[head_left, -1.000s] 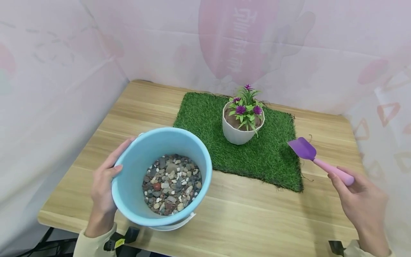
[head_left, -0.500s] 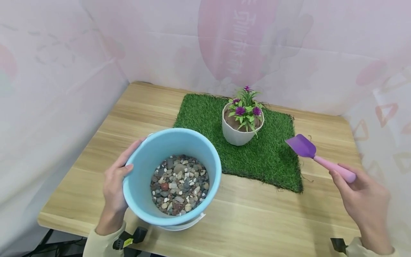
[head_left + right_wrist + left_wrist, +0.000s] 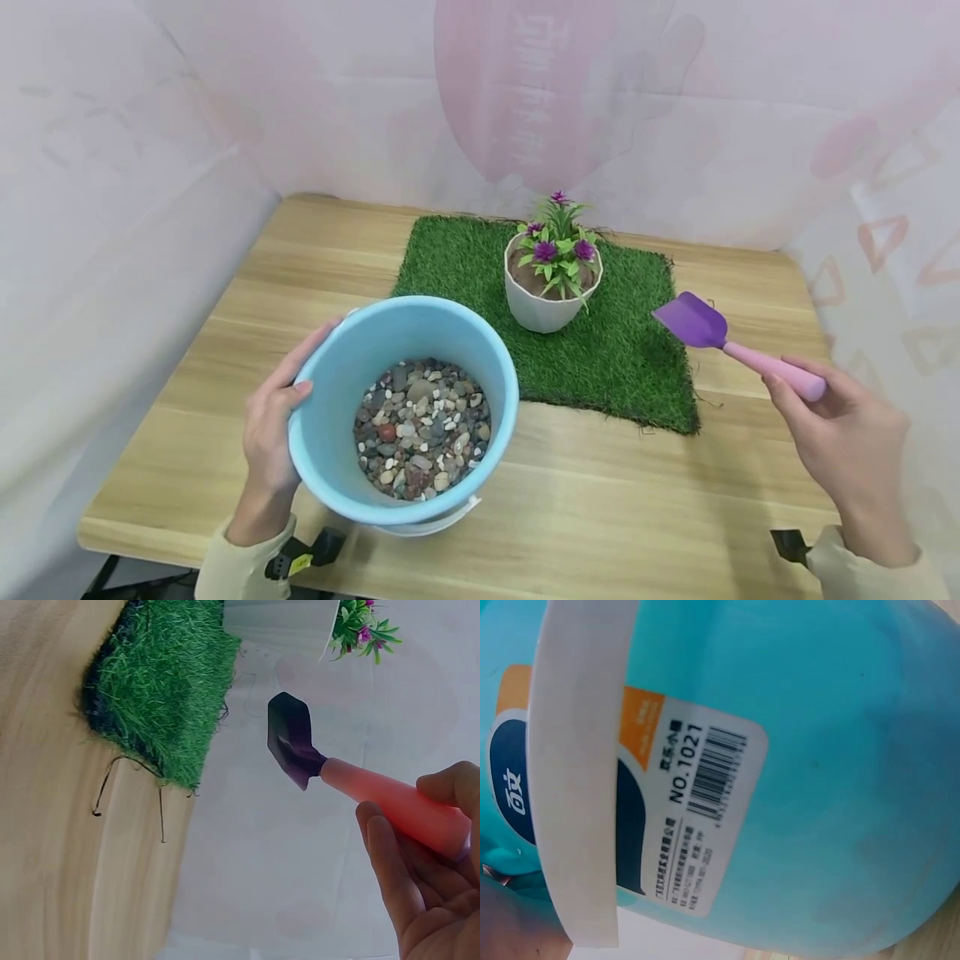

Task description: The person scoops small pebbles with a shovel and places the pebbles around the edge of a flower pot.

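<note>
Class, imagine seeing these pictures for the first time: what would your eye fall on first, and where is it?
Probably the light-blue bucket of mixed pebbles at the left front of the wooden table, gripped by the left hand. Next, the purple-and-pink trowel that the right hand holds up at the right. Between and behind them, purple flowers in a white pot stand out on the green turf mat.

Behind and beside a light-brown wood-grain table [image 3: 607,492], whitish creased cloth walls [image 3: 337,125] with faded pink printed shapes [image 3: 480,92].
</note>
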The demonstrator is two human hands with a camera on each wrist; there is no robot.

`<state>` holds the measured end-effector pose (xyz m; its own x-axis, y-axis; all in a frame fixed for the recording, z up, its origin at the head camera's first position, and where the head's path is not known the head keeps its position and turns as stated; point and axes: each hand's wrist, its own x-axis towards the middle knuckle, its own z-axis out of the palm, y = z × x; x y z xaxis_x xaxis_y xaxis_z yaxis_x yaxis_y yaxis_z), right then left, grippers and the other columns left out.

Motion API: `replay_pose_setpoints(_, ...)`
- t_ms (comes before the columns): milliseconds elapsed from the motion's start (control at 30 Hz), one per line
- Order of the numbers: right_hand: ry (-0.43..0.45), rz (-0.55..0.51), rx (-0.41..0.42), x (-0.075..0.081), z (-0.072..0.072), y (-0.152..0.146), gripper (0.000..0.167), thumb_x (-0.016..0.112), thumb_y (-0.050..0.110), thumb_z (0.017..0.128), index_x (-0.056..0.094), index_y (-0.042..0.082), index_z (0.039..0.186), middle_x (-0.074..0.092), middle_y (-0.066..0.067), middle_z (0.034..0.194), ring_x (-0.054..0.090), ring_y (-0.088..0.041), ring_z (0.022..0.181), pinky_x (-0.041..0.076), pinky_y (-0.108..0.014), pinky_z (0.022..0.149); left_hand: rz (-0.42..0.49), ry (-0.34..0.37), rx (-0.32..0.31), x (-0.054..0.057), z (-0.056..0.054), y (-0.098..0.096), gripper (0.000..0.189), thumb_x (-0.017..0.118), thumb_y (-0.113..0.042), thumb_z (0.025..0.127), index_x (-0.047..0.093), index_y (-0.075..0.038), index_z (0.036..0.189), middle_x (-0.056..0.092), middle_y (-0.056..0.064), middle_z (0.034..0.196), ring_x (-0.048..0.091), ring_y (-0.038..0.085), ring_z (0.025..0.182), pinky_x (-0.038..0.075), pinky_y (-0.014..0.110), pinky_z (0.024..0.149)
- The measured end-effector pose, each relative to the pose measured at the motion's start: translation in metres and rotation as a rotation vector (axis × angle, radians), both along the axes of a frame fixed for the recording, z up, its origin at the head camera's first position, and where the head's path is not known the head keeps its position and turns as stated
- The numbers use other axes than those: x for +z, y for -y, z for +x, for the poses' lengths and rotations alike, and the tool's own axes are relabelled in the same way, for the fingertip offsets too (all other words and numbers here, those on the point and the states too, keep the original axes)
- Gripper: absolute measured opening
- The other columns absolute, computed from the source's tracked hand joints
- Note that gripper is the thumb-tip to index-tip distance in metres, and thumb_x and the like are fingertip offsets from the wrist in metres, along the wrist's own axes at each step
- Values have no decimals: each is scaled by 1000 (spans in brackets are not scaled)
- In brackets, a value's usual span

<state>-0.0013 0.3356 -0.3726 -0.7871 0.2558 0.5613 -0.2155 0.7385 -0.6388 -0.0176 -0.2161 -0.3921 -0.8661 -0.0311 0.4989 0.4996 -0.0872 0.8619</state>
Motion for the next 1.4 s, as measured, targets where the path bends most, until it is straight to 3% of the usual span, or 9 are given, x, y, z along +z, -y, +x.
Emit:
replay_pose_setpoints(300,-38,0,23,19,6,3,25,84,2,82,81,-6,106,66,44,92,56,21,68,38,2,61,14,3,-29,-2,-1,0,53,27,6,100,47,18,148,55,27,154,55,27,146,47,27,119)
replay_pose_setpoints(600,-124,-157,223,47,5,28,25,78,-15,80,73,-21,103,78,24,96,73,10,86,48,-3,70,-34,9,-27,-2,-1,5,54,29,4,99,50,15,148,55,26,155,56,26,146,48,26,118)
replay_pose_setpoints(900,-83,-192,328,58,10,36,31,75,-20,79,70,-23,110,81,16,99,76,2,95,52,-7,77,-63,10,-7,-1,-5,9,54,33,6,96,54,13,146,60,22,151,60,24,142,51,25,115)
replay_pose_setpoints(1000,-53,-183,360,66,14,39,33,74,-21,80,70,-22,113,81,14,100,72,2,86,47,-8,70,-71,7,-10,1,-8,9,54,34,6,96,55,12,145,61,22,150,60,24,141,51,25,115)
replay_pose_setpoints(1133,-78,-164,439,76,13,45,32,77,-17,82,69,-23,113,81,11,100,60,1,72,36,-9,60,-91,-4,-12,3,-12,10,54,36,5,95,57,11,144,63,22,148,63,23,138,54,25,111)
replay_pose_setpoints(1233,-62,-135,466,83,12,51,33,78,-16,82,70,-22,113,80,12,99,60,1,72,36,-9,60,-135,-30,-10,5,-16,13,53,38,7,94,59,12,142,66,20,144,66,22,134,56,24,108)
replay_pose_setpoints(1300,-16,-93,436,90,14,55,33,79,-15,81,72,-17,114,79,16,97,55,3,67,35,-10,57,-155,-45,-15,7,-19,16,52,39,8,92,60,12,140,68,19,142,67,22,132,57,23,106)
replay_pose_setpoints(1400,2,-78,459,95,12,64,32,79,-16,80,74,-16,112,79,15,98,61,2,70,39,-9,58,-189,-65,-10,10,-25,20,50,40,9,92,63,13,136,71,18,137,70,21,127,58,23,105)
